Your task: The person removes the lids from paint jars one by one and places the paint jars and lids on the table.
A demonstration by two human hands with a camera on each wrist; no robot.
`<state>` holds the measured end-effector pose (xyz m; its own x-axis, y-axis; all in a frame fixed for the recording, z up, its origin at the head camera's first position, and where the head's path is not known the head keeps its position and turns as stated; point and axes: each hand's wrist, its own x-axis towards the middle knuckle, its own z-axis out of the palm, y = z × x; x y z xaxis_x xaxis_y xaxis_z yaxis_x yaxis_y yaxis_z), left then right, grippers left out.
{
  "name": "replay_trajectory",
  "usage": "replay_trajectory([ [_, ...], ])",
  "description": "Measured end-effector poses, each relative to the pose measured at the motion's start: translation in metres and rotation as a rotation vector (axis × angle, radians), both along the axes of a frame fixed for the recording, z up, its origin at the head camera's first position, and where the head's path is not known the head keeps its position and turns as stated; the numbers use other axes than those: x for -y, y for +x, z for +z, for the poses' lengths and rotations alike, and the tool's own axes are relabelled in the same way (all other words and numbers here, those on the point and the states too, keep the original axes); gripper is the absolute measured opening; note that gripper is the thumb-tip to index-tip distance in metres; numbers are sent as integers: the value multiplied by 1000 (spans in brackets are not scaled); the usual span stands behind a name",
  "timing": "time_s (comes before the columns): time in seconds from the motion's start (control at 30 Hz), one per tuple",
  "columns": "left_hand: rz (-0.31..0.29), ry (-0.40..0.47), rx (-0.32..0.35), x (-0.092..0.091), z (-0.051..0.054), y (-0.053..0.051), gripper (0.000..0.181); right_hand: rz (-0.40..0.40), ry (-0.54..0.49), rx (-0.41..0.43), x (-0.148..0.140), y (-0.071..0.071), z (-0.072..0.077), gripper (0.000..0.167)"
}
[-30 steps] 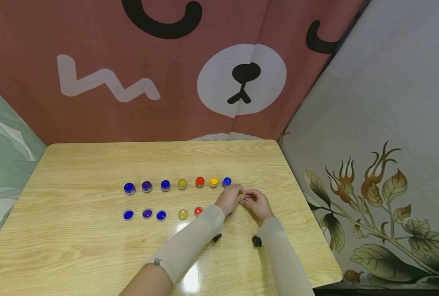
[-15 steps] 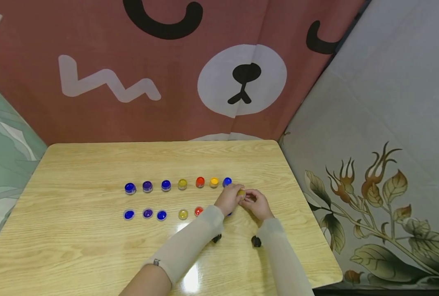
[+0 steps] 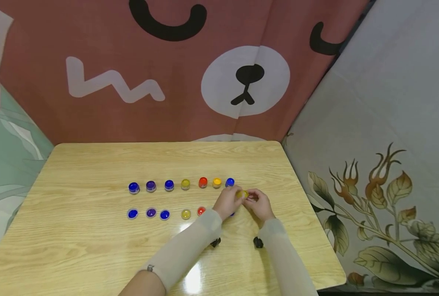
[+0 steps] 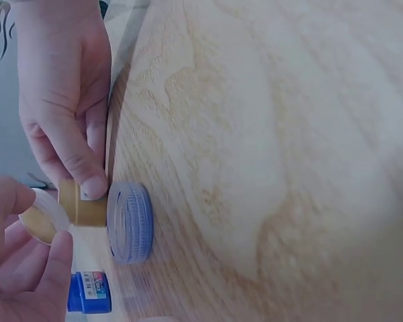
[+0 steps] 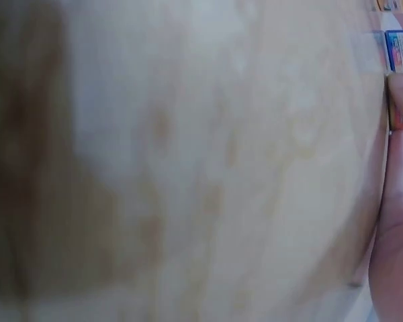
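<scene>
My left hand (image 3: 226, 203) pinches a round lid (image 4: 43, 219) with a pale rim and a yellow-ochre inner face, tilted on edge in the left wrist view. Facing it, my right hand (image 3: 260, 204) grips a small yellow-ochre paint jar (image 4: 84, 205) between thumb and fingers. Lid and jar are side by side; whether they touch I cannot tell. Close to them on the table are a clear-rimmed blue lid (image 4: 130, 224) and a blue paint jar (image 4: 90, 292). At the right wrist view's edge, my fingers partly cover the held jar.
A back row of paint jars, including a purple jar (image 3: 150, 186) and a red jar (image 3: 203, 182), stands on the wooden table (image 3: 93, 250). Matching lids, such as a yellow lid (image 3: 186, 214), lie in front. My left arm hides part of the lid row.
More of the yellow piece shows between my hands than a second ago. Both hands keep nearly the same place. The head view has shifted slightly, moving the scene right.
</scene>
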<state>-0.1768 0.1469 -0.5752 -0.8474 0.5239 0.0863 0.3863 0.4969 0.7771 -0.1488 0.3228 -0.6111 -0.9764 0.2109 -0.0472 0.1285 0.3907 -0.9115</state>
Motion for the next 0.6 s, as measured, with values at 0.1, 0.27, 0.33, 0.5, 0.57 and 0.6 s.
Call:
replay_trajectory([
  [0.1,-1,15,5,2,2,3,26,-4,39,4,1,-2,2,33],
  [0.27,-43,1,-27,2,6,9,14,-16,110,7,5,-7,9,32],
  [0.33,-68,-4,-41,2,6,12,13,-19,135,6,6,-8,12,32],
  [0.5,-134,-22,-49,-2,6,19,17,-39,151,29,7,-11,19,32],
  [0.57,-167,-34,-46,-3,7,22,21,-52,141,42,7,-13,20,32],
  [0.6,-182,-37,-39,-3,7,23,23,-58,138,47,8,-14,21,32],
])
